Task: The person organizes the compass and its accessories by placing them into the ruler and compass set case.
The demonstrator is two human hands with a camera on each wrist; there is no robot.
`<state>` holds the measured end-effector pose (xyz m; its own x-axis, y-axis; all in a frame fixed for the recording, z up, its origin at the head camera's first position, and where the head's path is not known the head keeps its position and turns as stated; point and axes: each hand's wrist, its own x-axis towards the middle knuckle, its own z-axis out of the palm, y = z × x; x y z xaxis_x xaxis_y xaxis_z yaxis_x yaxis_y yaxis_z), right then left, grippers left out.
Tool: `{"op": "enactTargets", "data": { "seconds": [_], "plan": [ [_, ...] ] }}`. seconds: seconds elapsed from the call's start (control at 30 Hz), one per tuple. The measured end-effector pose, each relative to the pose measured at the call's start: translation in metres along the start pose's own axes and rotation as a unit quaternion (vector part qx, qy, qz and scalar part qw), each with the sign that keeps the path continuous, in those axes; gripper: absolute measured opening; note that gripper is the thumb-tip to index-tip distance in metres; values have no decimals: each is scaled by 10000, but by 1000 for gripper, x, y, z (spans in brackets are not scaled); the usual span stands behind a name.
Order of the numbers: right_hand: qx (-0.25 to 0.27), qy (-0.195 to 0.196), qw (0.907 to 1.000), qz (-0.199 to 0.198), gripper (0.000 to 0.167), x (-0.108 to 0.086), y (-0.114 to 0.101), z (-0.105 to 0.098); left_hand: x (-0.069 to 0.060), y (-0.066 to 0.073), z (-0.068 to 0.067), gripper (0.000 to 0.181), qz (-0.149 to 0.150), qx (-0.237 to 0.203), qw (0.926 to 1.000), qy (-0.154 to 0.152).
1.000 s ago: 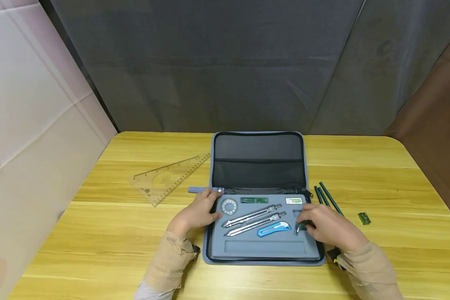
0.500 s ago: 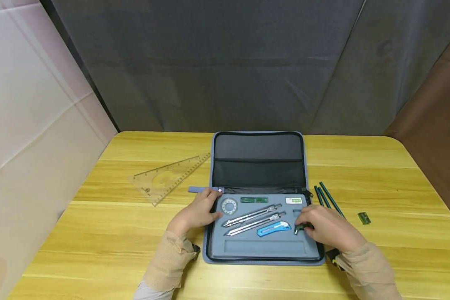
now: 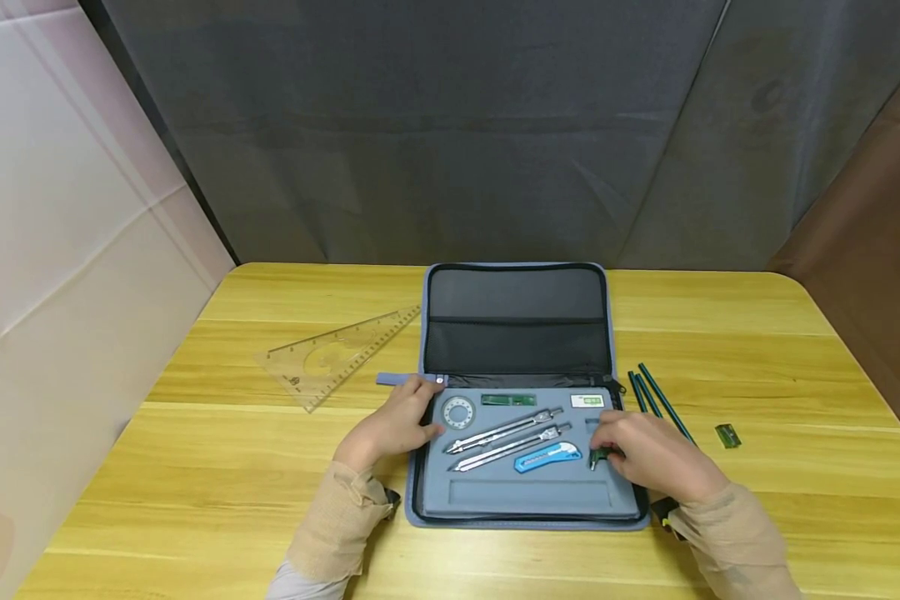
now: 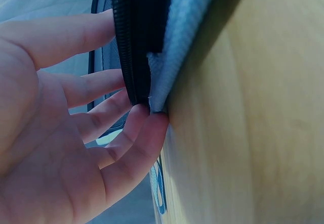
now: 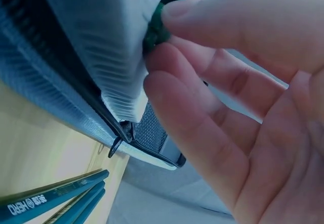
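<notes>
Grey tray (image 3: 621,502): compasses (image 3: 504,430), cutter (image 3: 547,457); right hand (image 3: 651,450) pinches green piece (image 3: 597,456); left hand (image 3: 396,423) loosely spread.

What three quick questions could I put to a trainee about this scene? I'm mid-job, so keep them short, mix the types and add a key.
1. Multiple choice: where does the clear set square lie?
A) On top of the pencils
B) On the table, to the left of the case
C) Inside the case's open lid

2. True or false: the right hand holds the blue cutter.

3. Count: how many dark green pencils lie to the right of the case?

Key:
1. B
2. False; the right hand's fingers pinch a small green item.
3. Three
</notes>
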<state>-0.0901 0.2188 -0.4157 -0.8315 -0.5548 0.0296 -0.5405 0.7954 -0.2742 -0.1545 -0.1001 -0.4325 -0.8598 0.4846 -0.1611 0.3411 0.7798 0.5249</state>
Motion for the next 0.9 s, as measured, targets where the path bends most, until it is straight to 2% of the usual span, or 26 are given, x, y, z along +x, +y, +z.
{"op": "enactTargets", "data": {
  "seconds": [0.17,0.47,0.9],
  "plan": [
    [66,58,9999,-115,28,1,0,0,0,0,0,57,2,7,10000,15],
    [144,148,9998,12,30,0,1,1,0,0,0,57,3,1,10000,6],
    [349,-27,9993,-151,18,2,3,0,0,0,0,57,-8,-25,10000,-2]
  ]
}}
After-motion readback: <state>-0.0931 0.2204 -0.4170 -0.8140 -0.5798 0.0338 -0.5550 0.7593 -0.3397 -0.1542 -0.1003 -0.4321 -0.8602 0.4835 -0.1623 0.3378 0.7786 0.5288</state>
